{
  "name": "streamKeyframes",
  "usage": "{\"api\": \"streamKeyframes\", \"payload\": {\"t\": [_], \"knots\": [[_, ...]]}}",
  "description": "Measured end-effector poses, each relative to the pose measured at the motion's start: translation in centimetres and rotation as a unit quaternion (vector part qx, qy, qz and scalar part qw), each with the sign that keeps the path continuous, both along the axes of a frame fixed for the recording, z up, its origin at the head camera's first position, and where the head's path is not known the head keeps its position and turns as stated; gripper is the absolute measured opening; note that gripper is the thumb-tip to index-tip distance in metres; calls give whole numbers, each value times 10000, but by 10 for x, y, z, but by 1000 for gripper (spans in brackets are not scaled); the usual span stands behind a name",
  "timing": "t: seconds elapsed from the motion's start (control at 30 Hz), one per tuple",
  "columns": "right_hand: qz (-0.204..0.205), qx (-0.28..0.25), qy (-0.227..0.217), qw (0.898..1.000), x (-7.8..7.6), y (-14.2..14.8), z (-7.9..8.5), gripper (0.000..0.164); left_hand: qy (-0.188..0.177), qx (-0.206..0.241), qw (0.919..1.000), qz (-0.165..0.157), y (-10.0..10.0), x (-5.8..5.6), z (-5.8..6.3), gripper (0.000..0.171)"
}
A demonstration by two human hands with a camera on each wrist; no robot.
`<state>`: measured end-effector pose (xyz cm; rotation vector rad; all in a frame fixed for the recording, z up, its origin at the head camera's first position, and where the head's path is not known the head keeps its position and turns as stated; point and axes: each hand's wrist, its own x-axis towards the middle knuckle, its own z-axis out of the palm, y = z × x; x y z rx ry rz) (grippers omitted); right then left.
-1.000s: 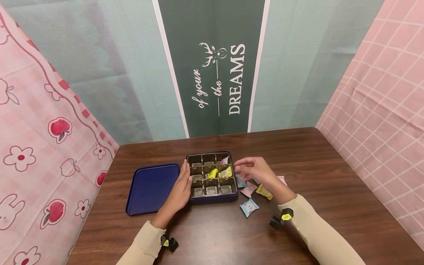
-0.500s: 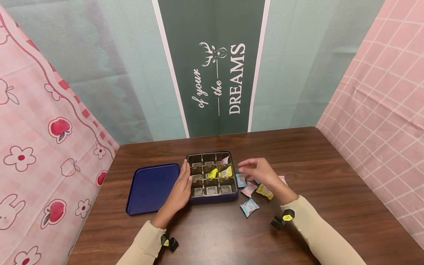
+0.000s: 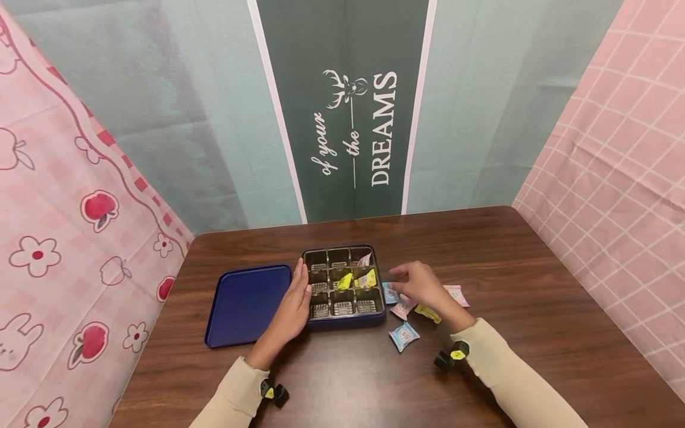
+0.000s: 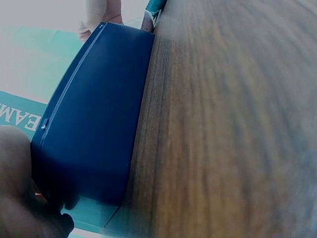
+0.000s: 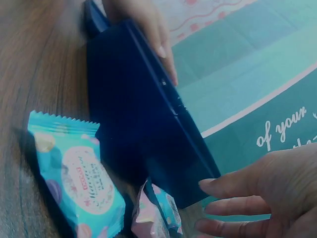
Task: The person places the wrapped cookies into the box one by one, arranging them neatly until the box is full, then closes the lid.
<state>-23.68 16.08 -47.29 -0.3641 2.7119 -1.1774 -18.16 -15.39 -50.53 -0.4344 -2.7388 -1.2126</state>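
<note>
A dark blue box [image 3: 346, 321] with a nine-compartment tray lies on the table. Its right column holds a pink wrapped candy [image 3: 365, 260] at the back and a yellow one [image 3: 366, 279] in the middle; a bright yellow piece [image 3: 345, 282] sits in the centre. My left hand [image 3: 292, 304] rests with straight fingers along the box's left side. My right hand [image 3: 423, 286] hovers right of the box, over loose candies, beside a blue candy [image 3: 390, 292]. In the right wrist view its fingers [image 5: 233, 208] are apart and hold nothing.
Left of the box lies its blue lid [image 3: 247, 306]. Loose candies around the right hand include a pink one [image 3: 402, 308], a yellow one [image 3: 428, 314], another pink one [image 3: 457, 295] and a blue one [image 3: 404, 337] nearer the front. Patterned cloths surround the brown table [image 3: 342, 380].
My right hand has drawn away from the box's right edge and lowered toward the loose candies, uncovering the pink candy at right. The left hand stays against the box.
</note>
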Motion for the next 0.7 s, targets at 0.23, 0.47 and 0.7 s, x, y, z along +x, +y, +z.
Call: {"api": "streamKeyframes", "payload": {"t": [0.23,0.47,0.7], "knots": [[243,661,152,9974,-1,-7,-1,37,27,28,10000,-7,1,1,1,55],[483,1138,797,9891,-3,-12,-7,32,63,18,10000,-10,0,1,1,55],[431,1203,779,9887,-5,-13,-11,30,102,5,9999,-18,1,0,0,55]]}}
